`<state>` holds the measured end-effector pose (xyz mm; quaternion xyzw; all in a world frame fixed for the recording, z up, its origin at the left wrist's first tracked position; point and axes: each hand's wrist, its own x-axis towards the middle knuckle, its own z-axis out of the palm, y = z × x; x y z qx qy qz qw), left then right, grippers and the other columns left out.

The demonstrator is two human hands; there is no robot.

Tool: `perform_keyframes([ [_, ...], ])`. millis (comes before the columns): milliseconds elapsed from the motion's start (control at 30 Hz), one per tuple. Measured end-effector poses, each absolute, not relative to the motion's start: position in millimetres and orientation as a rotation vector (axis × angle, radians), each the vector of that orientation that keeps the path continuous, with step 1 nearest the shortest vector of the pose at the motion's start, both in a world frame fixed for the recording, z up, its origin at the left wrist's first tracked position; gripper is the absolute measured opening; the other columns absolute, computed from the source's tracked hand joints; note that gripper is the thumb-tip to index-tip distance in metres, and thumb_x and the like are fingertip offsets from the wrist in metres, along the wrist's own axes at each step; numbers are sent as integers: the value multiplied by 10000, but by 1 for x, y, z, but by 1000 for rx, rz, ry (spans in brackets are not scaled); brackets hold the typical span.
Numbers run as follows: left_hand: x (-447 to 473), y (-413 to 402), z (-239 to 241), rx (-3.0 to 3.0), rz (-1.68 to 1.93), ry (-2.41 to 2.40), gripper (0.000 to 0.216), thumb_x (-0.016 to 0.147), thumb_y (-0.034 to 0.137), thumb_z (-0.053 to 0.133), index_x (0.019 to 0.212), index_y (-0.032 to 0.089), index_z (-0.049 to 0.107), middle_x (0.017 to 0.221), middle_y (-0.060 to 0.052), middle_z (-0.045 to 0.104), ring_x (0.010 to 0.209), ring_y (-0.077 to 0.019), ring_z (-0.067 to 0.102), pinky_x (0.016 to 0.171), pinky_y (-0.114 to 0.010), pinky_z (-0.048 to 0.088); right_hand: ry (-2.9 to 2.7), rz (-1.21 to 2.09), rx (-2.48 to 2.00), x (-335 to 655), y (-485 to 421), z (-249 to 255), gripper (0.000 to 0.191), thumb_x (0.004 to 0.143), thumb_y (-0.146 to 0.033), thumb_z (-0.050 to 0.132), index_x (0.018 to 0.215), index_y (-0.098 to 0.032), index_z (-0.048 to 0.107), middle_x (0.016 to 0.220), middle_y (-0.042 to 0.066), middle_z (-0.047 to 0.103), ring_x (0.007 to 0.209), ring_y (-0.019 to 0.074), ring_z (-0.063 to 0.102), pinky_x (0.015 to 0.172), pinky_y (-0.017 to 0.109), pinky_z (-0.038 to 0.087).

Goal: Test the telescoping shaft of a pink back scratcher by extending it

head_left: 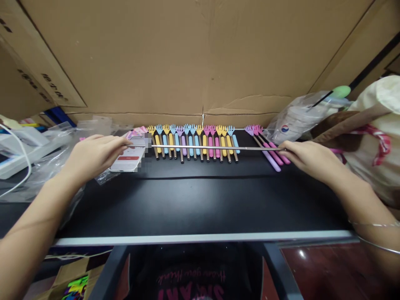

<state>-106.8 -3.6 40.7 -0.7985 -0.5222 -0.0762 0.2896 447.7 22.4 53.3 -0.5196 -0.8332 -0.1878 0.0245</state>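
Stretched level above the black table is a telescopic back scratcher (pixel 200 147), its thin metal rod drawn out long. My left hand (pixel 96 152) is closed round its left end, where a bit of pink shows behind the fingers. My right hand (pixel 308 160) grips the other end, and a pink handle sticks out past it. Behind the rod lies a row of short back scratchers (pixel 191 139) with yellow, blue, pink and purple hand-shaped heads. Several longer purple and pink back scratchers (pixel 271 155) lie beside my right hand. A phone (pixel 128 160) rests by my left hand.
Cardboard boxes (pixel 200 58) wall off the table's back. Clear plastic bags (pixel 40 166) and a white power strip (pixel 21 152) sit at the left. A bagged cup (pixel 296 121) and a cream-coloured cloth item (pixel 375 137) stand at the right. The table's pale front edge (pixel 206 238) runs below.
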Motion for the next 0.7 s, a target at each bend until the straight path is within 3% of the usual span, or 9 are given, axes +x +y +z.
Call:
perform_keyframes([
  [133,-114,-4,44,-2104,-276,-1302,432,1006,366,268,985,211,671,944,-47,762,725,-194,617,741,-292,408,-2547,-772,-1500,460,24,47,457,989,-473,216,802,-214,543,683,78,636,633,217,588,614,302,360],
  [700,-140,-5,43,-2148,-347,-1414,392,989,453,333,942,247,663,897,-31,744,783,-195,617,797,-307,422,-2426,-458,-1613,480,17,48,384,933,-473,355,983,-216,636,978,102,727,866,236,669,722,308,452],
])
